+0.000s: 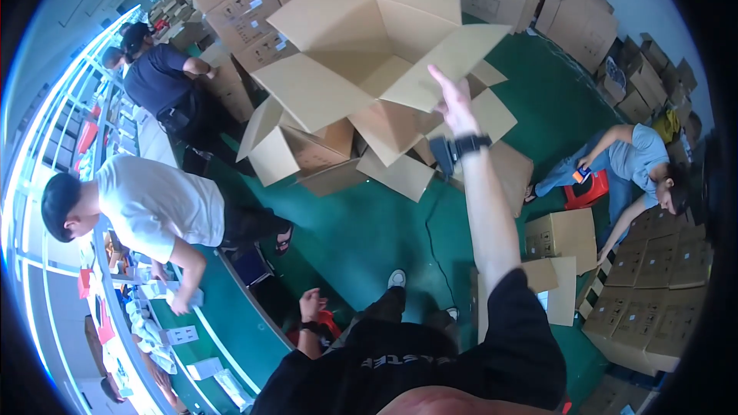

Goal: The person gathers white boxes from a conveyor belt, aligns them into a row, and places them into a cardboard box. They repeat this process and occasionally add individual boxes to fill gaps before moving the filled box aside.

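My right arm reaches far forward, and my right hand (pixel 455 101) overlaps the near right flap of a large open cardboard box (pixel 361 42). Its fingers are stretched out, not wrapped round the flap; whether they touch it I cannot tell. The box sits tilted above several other open cardboard boxes (pixel 323 146), its flaps spread and no contents visible inside. My left hand (pixel 311 305) is low on the left, beside a red stool (pixel 327 325). Its fingers are loosely bent and apart, with nothing seen in them.
Stacked sealed cartons (pixel 231 11) stand behind the boxes; more cartons (pixel 653 292) are at the right. Two people work along the bench (pixel 223 315) on the left. A person (pixel 642 157) bends by a red stool (pixel 586 190) at right. A black cable (pixel 434 246) crosses the green floor.
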`<state>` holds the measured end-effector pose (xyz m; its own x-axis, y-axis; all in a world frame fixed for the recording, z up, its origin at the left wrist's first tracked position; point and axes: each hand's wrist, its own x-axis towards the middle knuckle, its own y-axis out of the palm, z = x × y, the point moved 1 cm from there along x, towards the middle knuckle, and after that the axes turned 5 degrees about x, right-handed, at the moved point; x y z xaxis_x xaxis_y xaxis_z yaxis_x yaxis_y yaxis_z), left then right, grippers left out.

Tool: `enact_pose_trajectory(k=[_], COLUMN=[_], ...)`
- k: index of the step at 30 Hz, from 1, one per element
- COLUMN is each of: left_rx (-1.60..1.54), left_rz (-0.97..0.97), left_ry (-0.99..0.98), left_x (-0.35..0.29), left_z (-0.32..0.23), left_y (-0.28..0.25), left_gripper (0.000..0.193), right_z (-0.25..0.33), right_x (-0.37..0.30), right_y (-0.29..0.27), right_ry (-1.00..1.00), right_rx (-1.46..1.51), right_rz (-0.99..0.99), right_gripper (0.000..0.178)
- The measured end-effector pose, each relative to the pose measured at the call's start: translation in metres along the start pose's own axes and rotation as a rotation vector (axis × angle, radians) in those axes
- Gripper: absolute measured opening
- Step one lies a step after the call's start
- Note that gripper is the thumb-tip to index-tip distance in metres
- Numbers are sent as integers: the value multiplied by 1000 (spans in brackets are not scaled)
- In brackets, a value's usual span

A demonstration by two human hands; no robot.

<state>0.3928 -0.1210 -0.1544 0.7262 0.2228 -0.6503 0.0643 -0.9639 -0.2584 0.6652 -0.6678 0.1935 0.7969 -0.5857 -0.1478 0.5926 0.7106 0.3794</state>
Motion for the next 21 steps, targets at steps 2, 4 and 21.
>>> enact_pose_trajectory(k=[2, 4, 21], left_rx=[-86, -156, -524], left_rz=[97, 113, 857], left_ry=[60, 75, 114], left_x=[-14, -29, -81], left_z=[-15, -21, -184], left_y=[38, 42, 110], left_gripper=[31, 36, 92], right_z=[-23, -7, 117], right_x=[66, 50, -392], right_y=[-30, -2, -173], right_ry=[-192, -161, -341], right_rx=[17, 7, -250], right_rz=[-58, -40, -68], right_gripper=[66, 62, 69])
